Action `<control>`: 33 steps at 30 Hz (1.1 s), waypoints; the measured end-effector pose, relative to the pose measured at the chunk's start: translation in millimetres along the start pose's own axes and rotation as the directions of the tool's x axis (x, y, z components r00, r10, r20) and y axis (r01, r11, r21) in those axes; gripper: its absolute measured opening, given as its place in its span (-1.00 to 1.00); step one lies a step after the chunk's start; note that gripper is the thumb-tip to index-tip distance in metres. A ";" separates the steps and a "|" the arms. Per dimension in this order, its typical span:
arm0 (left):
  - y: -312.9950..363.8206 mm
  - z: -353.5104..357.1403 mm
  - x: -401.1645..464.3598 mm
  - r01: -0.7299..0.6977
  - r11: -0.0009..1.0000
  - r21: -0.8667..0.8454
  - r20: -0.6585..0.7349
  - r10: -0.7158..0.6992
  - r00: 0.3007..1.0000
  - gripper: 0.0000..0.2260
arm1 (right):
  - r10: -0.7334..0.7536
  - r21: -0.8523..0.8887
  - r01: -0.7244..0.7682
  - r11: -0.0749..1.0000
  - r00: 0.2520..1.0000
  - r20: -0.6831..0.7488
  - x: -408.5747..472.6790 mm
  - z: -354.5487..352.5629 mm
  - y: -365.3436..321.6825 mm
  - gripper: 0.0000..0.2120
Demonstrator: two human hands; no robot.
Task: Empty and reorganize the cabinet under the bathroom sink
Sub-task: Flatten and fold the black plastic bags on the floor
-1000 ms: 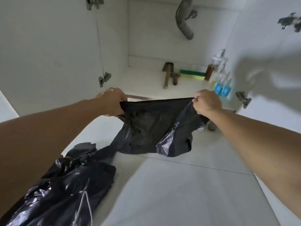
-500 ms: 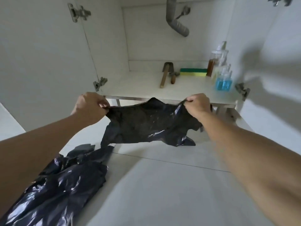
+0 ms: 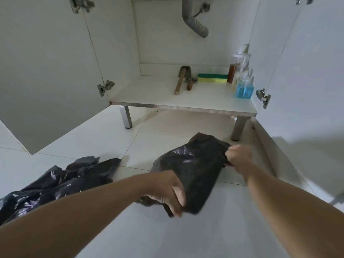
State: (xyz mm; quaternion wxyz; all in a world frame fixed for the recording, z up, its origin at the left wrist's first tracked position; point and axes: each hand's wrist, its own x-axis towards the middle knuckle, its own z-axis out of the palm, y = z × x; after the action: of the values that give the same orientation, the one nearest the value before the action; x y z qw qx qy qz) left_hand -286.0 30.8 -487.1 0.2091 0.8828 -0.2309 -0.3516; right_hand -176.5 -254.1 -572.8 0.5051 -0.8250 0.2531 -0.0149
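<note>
Black crinkled plastic bag (image 3: 193, 170) at lower centre of frame above white tiled floor (image 3: 214, 229), left hand (image 3: 167, 192) gripping its near edge, right hand (image 3: 239, 155) pinching its far corner, open white cabinet (image 3: 186, 97) above.

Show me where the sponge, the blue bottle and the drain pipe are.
sponge (image 3: 212, 78): head view, on its yellow front face.
blue bottle (image 3: 244, 91): head view, on the blue liquid in its lower body.
drain pipe (image 3: 197, 25): head view, on the ribbed bend.

hands (image 3: 204, 183) both gripping, arms fwd
</note>
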 end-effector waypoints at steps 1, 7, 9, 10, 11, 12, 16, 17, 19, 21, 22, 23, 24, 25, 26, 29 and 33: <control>1.7 1.9 4.3 0.002 0.999 -0.041 0.083 0.002 0.997 -0.69 | -0.001 -0.042 0.000 0.999 1.000 -0.027 -3.3 -2.5 3.8 -0.91; -29.8 7.3 54.0 0.062 0.998 0.016 -0.157 -0.058 0.986 -0.68 | 0.050 -0.063 -0.051 0.997 0.999 -0.007 13.4 -11.0 27.8 -0.55; -48.8 10.4 70.9 0.120 0.988 0.097 -0.190 -0.100 0.977 -0.65 | 0.047 -0.089 -0.046 0.995 0.999 0.005 33.5 -13.5 45.8 -0.38; -59.1 12.4 77.7 0.153 0.981 0.123 -0.186 -0.129 0.974 -0.62 | 0.023 -0.114 -0.022 0.993 1.000 0.003 19.8 -15.8 37.4 -0.27; -69.3 15.5 83.9 0.185 0.972 0.146 -0.181 -0.158 0.971 -0.59 | 0.022 -0.166 -0.022 0.986 1.000 -0.002 7.1 -17.3 32.3 -0.20; -77.8 19.5 88.4 0.209 0.962 0.175 -0.180 -0.177 0.968 -0.57 | 0.012 -0.238 -0.012 0.971 1.000 -0.001 0.1 -17.3 33.6 -0.19; -105.6 49.9 99.7 0.190 0.951 0.243 -0.124 -0.164 0.979 -0.48 | 0.017 -0.541 -0.057 0.839 0.997 -0.077 -16.6 -13.4 52.3 -0.34; -110.7 60.1 102.3 0.176 0.955 0.237 -0.103 -0.156 0.982 -0.48 | -0.019 -0.606 -0.012 0.795 0.999 -0.045 -25.2 -12.2 54.8 -0.41; -119.3 81.5 107.7 0.169 0.965 0.201 -0.116 -0.148 0.982 -0.53 | -0.032 -0.721 0.145 0.677 0.985 0.168 -38.8 -7.3 65.5 -0.50; -126.6 100.6 111.0 0.203 0.964 0.172 -0.211 -0.165 0.963 -0.56 | 0.093 -0.774 0.259 0.578 0.921 0.378 -57.4 0.3 78.4 -0.27; -128.4 108.6 110.7 0.220 0.961 0.170 -0.280 -0.167 0.945 -0.58 | 0.178 -0.780 0.291 0.554 0.874 0.453 -65.6 4.3 86.1 -0.09; -129.8 114.7 110.9 0.221 0.963 0.158 -0.339 -0.157 0.927 -0.61 | 0.258 -0.799 0.313 0.514 0.832 0.491 -73.5 7.2 93.8 0.05; -128.8 119.2 110.6 0.205 0.971 0.120 -0.385 -0.144 0.912 -0.67 | 0.300 -0.815 0.344 0.466 0.805 0.511 -80.3 10.2 104.1 0.13; -127.9 122.4 110.0 0.188 0.978 0.092 -0.415 -0.133 0.900 -0.75 | 0.318 -0.828 0.367 0.424 0.795 0.516 -88.2 12.7 113.3 0.11; -125.2 122.7 108.7 0.183 0.979 0.086 -0.426 -0.130 0.895 -0.82 | 0.286 -0.818 0.394 0.419 0.798 0.530 -95.4 15.3 121.6 -0.01; -117.2 110.5 111.4 0.160 0.986 0.048 -0.460 -0.121 0.879 -0.73 | 0.075 -0.760 0.431 0.487 0.846 0.528 -100.7 9.8 124.6 -0.45; -88.6 43.1 129.2 -0.050 0.995 -0.089 -0.738 -0.032 0.674 -0.80 | -0.258 -0.710 0.344 0.614 0.938 0.232 -61.9 -15.2 78.7 -0.63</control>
State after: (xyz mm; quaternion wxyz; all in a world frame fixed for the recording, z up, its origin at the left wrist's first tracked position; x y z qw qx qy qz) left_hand -210.4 21.6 -630.6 0.3306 0.9367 -0.1129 0.0245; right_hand -266.4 -268.3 -617.3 0.1292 -0.9881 0.0678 0.0485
